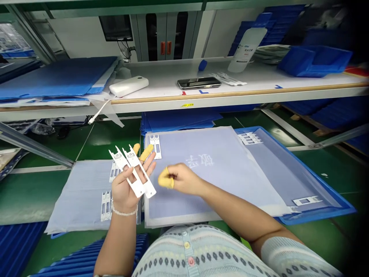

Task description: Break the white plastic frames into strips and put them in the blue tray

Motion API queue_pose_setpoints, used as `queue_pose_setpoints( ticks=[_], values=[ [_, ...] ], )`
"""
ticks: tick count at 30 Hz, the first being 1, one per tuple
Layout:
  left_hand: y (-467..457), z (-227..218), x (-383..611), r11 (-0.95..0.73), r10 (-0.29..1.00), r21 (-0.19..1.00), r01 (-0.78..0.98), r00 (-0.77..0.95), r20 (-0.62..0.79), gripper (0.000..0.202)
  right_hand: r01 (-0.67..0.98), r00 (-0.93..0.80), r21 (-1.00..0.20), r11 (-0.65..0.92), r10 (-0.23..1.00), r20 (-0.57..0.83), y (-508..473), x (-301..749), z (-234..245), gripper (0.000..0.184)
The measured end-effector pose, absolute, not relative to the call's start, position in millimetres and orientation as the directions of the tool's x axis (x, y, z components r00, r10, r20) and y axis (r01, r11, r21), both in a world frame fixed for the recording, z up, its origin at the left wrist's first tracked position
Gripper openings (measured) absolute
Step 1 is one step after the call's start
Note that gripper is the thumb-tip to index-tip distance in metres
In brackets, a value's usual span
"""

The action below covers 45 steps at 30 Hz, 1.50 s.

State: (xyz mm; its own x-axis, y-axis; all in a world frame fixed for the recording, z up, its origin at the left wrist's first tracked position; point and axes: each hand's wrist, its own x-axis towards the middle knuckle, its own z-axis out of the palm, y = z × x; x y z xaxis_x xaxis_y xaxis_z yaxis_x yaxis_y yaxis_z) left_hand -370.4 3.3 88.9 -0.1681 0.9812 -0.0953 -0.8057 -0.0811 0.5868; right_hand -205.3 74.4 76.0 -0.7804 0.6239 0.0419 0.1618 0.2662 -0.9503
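Observation:
My left hand [124,192], palm up, grips two flat white plastic frames [150,189] fanned side by side. Each has a rectangular window and prongs at its top end. The thumb lies over them, and yellow finger cots cover two fingertips. Just to the right, my right hand [184,179] is closed with its fingers curled, also in yellow finger cots. No part shows in it; it hovers over a translucent white sheet [219,188] with faint characters. Two similar white frames [155,146] lie at that sheet's upper left corner.
At left, a second sheet [77,192] carries more white frames [106,206]. A blue tray [323,184] at right holds several frames [250,138]. Above, a shelf [161,90] bears a phone [198,83], a white power bank [128,86], a bottle [247,48] and a blue bin [314,61].

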Motion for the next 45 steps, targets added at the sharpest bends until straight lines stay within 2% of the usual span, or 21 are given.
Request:
queue_pose_setpoints(
  ticks=[3, 9, 19, 23, 28, 31, 33, 36, 38, 39, 42, 45],
  values=[
    [-4, 105, -355, -0.045, 0.993, 0.59, -0.807, -0.101, -0.063, 0.056, 0.11, -0.861, -0.988, 0.106, 0.507, -0.041, 47, -193, 84, 0.039],
    [-15, 123, -340, 0.105, 0.985, 0.575, -0.812, 0.163, 0.05, 0.06, 0.029, -0.837, -0.999, -0.039, 0.545, -0.045, 32, -178, 103, 0.041],
    [-22, 141, -331, 0.149, 0.98, 0.614, -0.775, 0.198, 0.012, 0.079, -0.08, -0.771, -0.983, 0.164, 0.614, 0.165, 15, -166, 117, 0.042],
    [-25, 143, -330, 0.167, 0.961, 0.621, -0.766, 0.268, 0.072, 0.066, -0.088, -0.766, -0.97, 0.226, 0.607, 0.21, 12, -165, 119, 0.041],
    [-26, 142, -332, 0.21, 0.958, 0.632, -0.746, 0.287, 0.021, 0.047, -0.056, -0.785, -0.943, 0.328, 0.569, 0.244, 14, -163, 117, 0.047],
    [-24, 138, -334, 0.202, 0.955, 0.667, -0.717, 0.294, 0.027, 0.031, -0.001, -0.731, -0.802, 0.597, 0.547, 0.408, 15, -155, 121, 0.049],
    [-22, 136, -334, 0.165, 0.963, 0.684, -0.711, 0.266, 0.044, 0.029, 0.088, -0.646, -0.603, 0.793, 0.506, 0.572, 14, -150, 127, 0.041],
    [-20, 133, -335, 0.163, 0.971, 0.683, -0.712, 0.24, 0.019, 0.04, 0.131, -0.608, -0.255, 0.958, 0.281, 0.743, 12, -149, 137, 0.019],
    [-19, 131, -337, 0.185, 0.971, 0.682, -0.707, 0.24, -0.014, 0.043, 0.107, -0.661, -0.089, 0.99, 0.138, 0.738, 11, -155, 141, 0.014],
    [-19, 130, -338, 0.187, 0.972, 0.685, -0.704, 0.235, -0.024, 0.043, 0.113, -0.695, -0.034, 0.993, 0.104, 0.712, 12, -159, 141, 0.015],
    [-13, 125, -342, 0.164, 0.982, 0.683, -0.712, 0.185, -0.042, 0.05, 0.188, -0.806, 0.058, 0.981, 0.12, 0.58, 16, -170, 139, 0.021],
    [-3, 116, -346, 0.158, 0.987, 0.667, -0.728, 0.14, -0.081, 0.066, 0.226, -0.879, 0.078, 0.971, 0.169, 0.446, 25, -178, 132, 0.024]
  ],
)
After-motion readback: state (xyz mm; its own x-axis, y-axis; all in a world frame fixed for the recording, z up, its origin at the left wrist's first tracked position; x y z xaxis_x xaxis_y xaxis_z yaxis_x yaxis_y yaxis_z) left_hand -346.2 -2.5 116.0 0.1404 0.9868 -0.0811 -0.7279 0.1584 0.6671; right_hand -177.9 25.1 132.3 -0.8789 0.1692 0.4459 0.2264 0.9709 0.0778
